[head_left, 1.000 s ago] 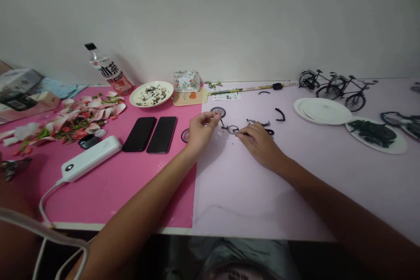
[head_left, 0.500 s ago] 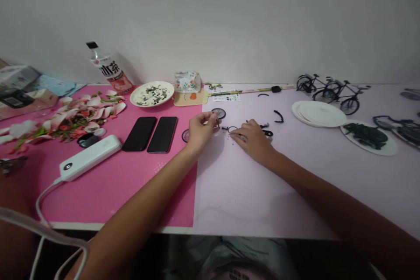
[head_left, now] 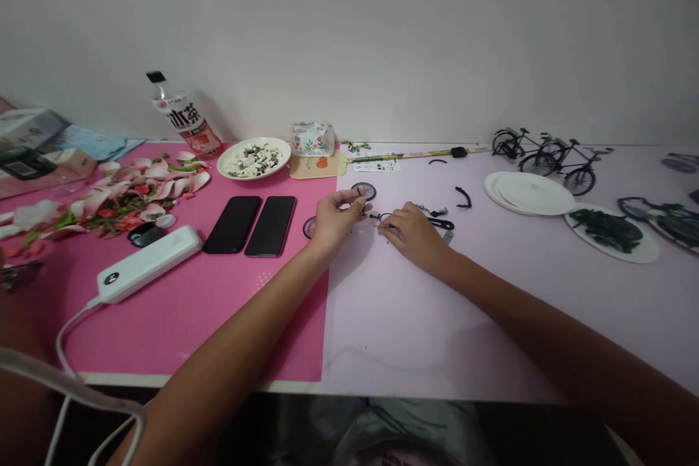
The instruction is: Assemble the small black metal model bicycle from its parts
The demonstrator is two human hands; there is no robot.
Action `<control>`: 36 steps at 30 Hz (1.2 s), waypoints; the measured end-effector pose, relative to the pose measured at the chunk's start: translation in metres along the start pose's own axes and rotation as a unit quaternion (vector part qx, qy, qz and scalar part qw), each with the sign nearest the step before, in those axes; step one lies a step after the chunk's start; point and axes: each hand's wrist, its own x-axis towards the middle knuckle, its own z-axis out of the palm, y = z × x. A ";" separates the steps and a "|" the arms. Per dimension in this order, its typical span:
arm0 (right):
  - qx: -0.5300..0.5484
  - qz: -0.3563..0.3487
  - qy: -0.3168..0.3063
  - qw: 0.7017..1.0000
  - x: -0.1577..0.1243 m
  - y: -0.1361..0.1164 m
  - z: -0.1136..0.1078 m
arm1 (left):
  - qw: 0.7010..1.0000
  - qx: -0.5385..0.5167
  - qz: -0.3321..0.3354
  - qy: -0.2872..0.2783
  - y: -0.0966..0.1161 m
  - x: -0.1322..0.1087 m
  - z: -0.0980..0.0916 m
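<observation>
My left hand is closed in a pinch around a small dark part, too small to name. Just behind its fingertips lies a miniature spoked wheel. A second small wheel shows partly, left of the wrist. My right hand is low over the lilac tabletop with its fingers pinched together; what they hold, if anything, is hidden. Touching distance from those fingers is a thin dark ring among tiny pieces. Beyond the right hand lie a black flat tool-like piece and some dark bicycle parts.
Two model bicycles stand by the wall, near white plates and a plate with dark green pieces. Leftward are two phones, a power bank, petals, a bowl and a bottle.
My right hand has shifted slightly left, and its fingers have drawn in closer together. My left hand keeps its pinch in nearly the same place.
</observation>
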 end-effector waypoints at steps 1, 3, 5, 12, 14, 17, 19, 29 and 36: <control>-0.014 -0.006 -0.006 1.000 0.000 -0.001 0.000 | 1.000 -0.002 -0.001 -0.001 0.000 0.000 0.000; -0.039 -0.013 -0.019 0.999 0.001 -0.001 0.000 | 1.000 -0.007 0.001 -0.005 -0.001 -0.001 0.001; -0.046 -0.010 -0.020 0.999 0.000 0.000 -0.003 | 1.000 -0.013 0.005 -0.010 -0.001 -0.002 0.002; 0.022 0.069 0.060 0.996 -0.009 0.004 -0.027 | 0.997 -0.058 -0.033 -0.035 0.003 -0.011 0.008; 0.032 0.081 0.074 0.993 -0.010 0.005 -0.031 | 0.995 -0.073 -0.053 -0.047 0.003 -0.014 0.010; 0.035 0.077 0.088 0.993 -0.010 0.007 -0.032 | 0.991 -0.090 -0.082 -0.058 0.002 -0.017 0.012; 0.031 0.069 0.093 0.993 -0.010 0.008 -0.031 | 0.988 -0.094 -0.103 -0.065 0.002 -0.018 0.012; -0.003 0.022 0.087 0.996 -0.011 0.007 -0.027 | 0.982 -0.074 -0.140 -0.103 0.005 -0.024 0.016; -0.007 0.018 0.087 0.996 -0.010 0.007 -0.028 | 0.979 -0.086 -0.141 -0.120 0.003 -0.025 0.016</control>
